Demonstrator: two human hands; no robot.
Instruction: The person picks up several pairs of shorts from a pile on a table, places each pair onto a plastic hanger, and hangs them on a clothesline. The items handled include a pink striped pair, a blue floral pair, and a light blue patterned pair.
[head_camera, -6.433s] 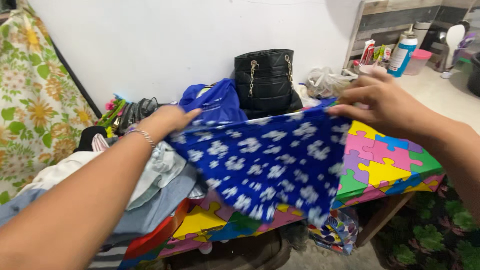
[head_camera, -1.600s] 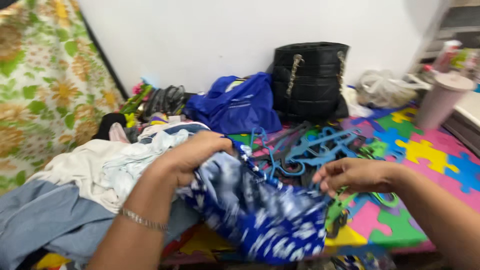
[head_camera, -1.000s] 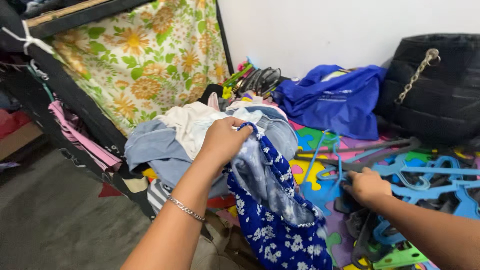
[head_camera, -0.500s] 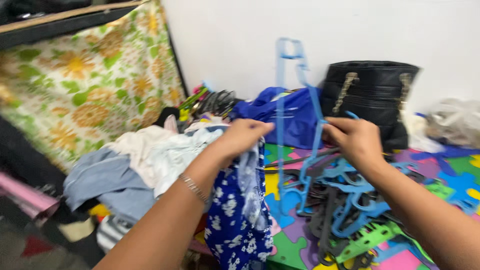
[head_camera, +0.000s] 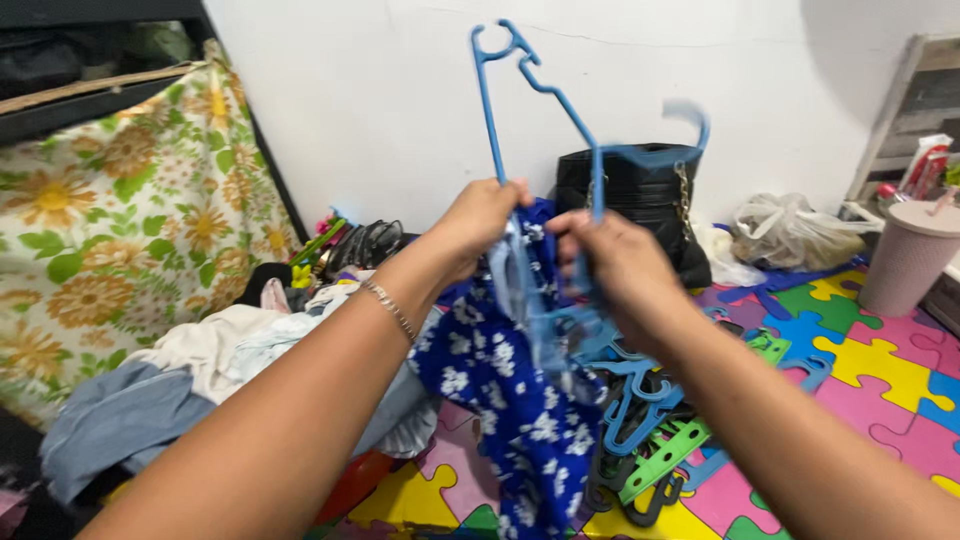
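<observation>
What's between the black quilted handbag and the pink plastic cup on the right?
Head view: a crumpled clear plastic bag lies between the black quilted handbag and pink plastic cup.

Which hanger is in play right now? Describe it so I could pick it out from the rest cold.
Start at the white wall behind the puzzle-patterned table. In front of it, the left hand and right hand hold up a blue floral garment with a blue hanger. It is the only hanger raised against the wall; the other hangers lie heaped on the table.
</observation>
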